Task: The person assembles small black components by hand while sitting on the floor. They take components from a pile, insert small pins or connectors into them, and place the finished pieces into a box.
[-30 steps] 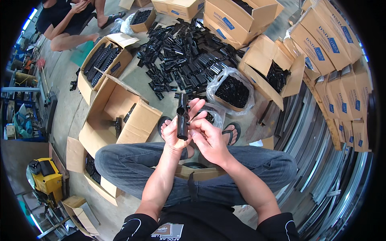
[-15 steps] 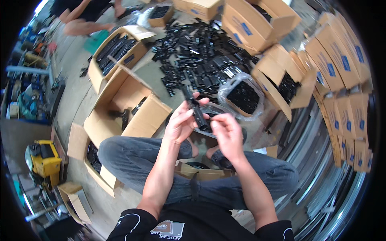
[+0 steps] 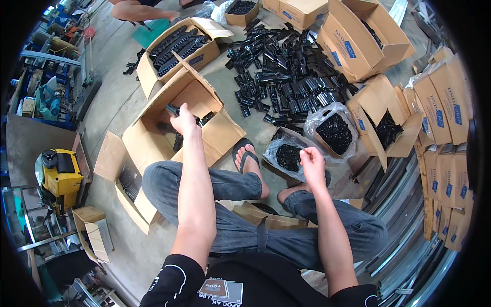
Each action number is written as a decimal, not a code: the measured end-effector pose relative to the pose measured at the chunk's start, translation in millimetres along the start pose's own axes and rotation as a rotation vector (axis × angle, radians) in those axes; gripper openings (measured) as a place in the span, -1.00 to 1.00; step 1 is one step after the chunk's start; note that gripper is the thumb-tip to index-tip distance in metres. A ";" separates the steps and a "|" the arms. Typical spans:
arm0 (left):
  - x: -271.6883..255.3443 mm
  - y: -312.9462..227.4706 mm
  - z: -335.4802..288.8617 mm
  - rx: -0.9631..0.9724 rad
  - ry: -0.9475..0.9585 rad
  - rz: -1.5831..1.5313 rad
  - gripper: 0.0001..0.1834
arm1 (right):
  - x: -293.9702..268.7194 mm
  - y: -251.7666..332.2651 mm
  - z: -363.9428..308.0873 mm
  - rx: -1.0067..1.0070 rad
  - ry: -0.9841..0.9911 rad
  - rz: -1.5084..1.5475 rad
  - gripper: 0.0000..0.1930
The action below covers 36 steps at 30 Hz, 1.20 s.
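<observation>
Black tube part (image 3: 173,109) juts from your left hand (image 3: 185,122), whose fingers close around it above the open carton (image 3: 223,135). Your right hand (image 3: 313,165) hangs beside the plastic-lined box (image 3: 272,152), fingers bent inward; whether they pinch anything, you cannot tell. Farther off, a loose black heap (image 3: 286,69) covers the floor (image 3: 217,97).

Two hands (image 3: 184,122); one black tube (image 3: 173,109) in left; one yellow machine (image 3: 69,176); one green mat (image 3: 148,35); piled black parts (image 3: 281,71), dozens, too many for exact count.
</observation>
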<state>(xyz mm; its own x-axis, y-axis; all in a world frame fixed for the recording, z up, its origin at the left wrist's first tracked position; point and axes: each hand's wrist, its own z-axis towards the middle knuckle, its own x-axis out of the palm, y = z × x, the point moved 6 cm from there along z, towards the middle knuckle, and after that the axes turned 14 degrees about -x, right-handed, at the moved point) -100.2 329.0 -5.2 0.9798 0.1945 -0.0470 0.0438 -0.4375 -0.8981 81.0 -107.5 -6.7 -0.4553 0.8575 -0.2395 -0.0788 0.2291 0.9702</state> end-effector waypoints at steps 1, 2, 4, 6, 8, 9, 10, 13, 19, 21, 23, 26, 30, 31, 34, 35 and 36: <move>-0.6 23.5 5.7 -0.245 -0.042 -0.064 -0.60 | -1.2 -5.3 -1.1 0.015 0.005 -0.023 -0.89; -2.9 40.7 5.5 -0.359 -0.092 -0.145 -0.60 | -2.4 -4.0 -3.6 0.012 0.026 -0.069 -0.87; -12.2 66.3 5.6 -0.451 -0.227 -0.160 -0.61 | -3.7 -3.0 -1.6 -0.014 0.040 -0.127 -0.87; -15.1 73.9 16.8 -0.396 -0.239 -0.103 -0.62 | -6.9 -5.2 -2.0 -0.025 0.077 -0.172 -0.83; -16.1 76.2 32.0 -0.290 -0.293 -0.045 -0.62 | -11.7 -10.2 -3.9 -0.012 0.079 -0.216 -0.82; -14.0 75.5 30.4 -0.305 -0.264 0.008 -0.62 | -11.4 -15.8 -5.6 0.006 0.069 -0.241 -0.81; -15.2 81.8 35.0 -0.258 -0.303 0.113 -0.62 | -14.3 -26.7 -3.3 0.024 0.079 -0.233 -0.80; -27.6 81.3 29.5 -0.016 -0.431 0.325 -0.59 | -4.2 -38.5 -7.8 0.045 0.120 -0.229 -0.80; 48.4 80.1 -99.9 0.249 0.039 0.332 -0.72 | -35.2 -53.6 -12.4 0.154 0.058 -0.194 -0.82; 59.1 96.5 -137.8 0.369 0.227 0.326 -0.80 | -38.9 -58.1 -6.7 0.152 0.035 -0.182 -0.84; 67.5 116.5 -167.0 0.455 0.443 0.458 -0.87 | -44.0 -60.1 -0.4 0.131 -0.009 -0.172 -0.85; 74.6 134.5 -181.0 0.449 0.604 0.609 -0.88 | -44.4 -60.9 -2.1 0.189 -0.025 -0.188 -0.84; 97.4 130.5 -180.6 0.490 0.674 0.751 -0.82 | -40.9 -69.1 -0.3 0.127 -0.017 -0.247 -0.81; 104.5 130.2 -176.1 0.493 0.699 0.783 -0.81 | -38.8 -80.2 0.0 0.105 -0.023 -0.280 -0.80; 125.4 138.7 -161.7 0.524 0.755 1.045 -0.71 | -24.0 -65.5 2.7 0.086 -0.009 -0.336 -0.80; 133.5 141.1 -161.8 0.566 0.767 1.139 -0.68 | -21.9 -56.2 3.2 0.073 -0.010 -0.344 -0.80; 142.7 146.0 -161.0 0.535 0.788 1.207 -0.66 | -22.0 -59.7 4.1 0.038 -0.019 -0.368 -0.82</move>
<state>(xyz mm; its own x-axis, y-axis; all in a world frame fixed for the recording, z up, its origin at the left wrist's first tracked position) 77.4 151.6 -72.7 0.2376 -0.6072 -0.7582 -0.7313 0.4019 -0.5510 99.3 -138.1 -59.5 -0.3857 0.7229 -0.5733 -0.2007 0.5407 0.8169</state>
